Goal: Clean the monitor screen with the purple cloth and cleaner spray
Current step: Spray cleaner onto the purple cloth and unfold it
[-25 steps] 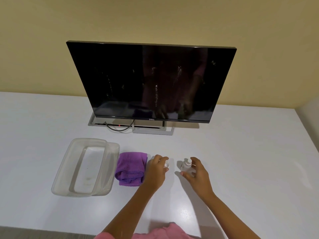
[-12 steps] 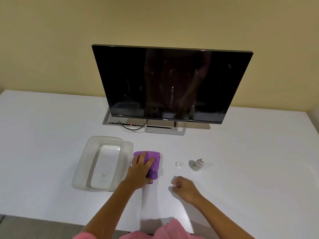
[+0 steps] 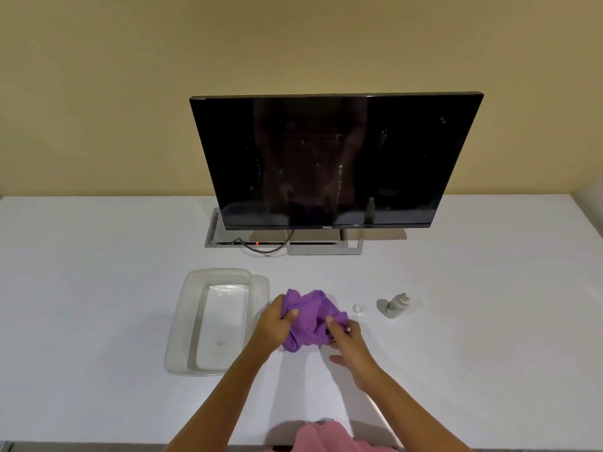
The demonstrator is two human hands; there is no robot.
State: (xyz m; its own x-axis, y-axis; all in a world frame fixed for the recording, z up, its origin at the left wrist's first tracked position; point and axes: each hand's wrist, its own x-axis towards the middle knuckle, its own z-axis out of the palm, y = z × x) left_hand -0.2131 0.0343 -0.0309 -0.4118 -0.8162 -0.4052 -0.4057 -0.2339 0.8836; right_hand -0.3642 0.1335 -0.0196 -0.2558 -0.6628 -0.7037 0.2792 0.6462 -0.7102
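Head view shows the purple cloth (image 3: 311,318) bunched just above the near middle of the white table (image 3: 98,256), held between both hands. It looks soft, light and limp, so it should fold and drape freely; gathering it into a flat pad in one palm would likely serve better than holding it by an edge, since a loose corner would flop against the glass. The left hand (image 3: 275,322) grips the cloth's left side, thumb on top and fingers curled under the fabric. The right hand (image 3: 347,340) pinches the cloth's right edge with thumb and forefinger, its other fingers spread low toward the table. Both forearms reach in from the near edge and angle toward each other. To the right, near the cloth but apart from it, lies a small clear cap (image 3: 358,308), and just beyond that stands the spray bottle (image 3: 396,305), uncapped and upright; it looks small, light and easy to tip. The monitor (image 3: 332,161) stands at the far side, its dark screen flecked with pale droplets or smears. A clear plastic tub (image 3: 195,321) sits just left of the cloth.
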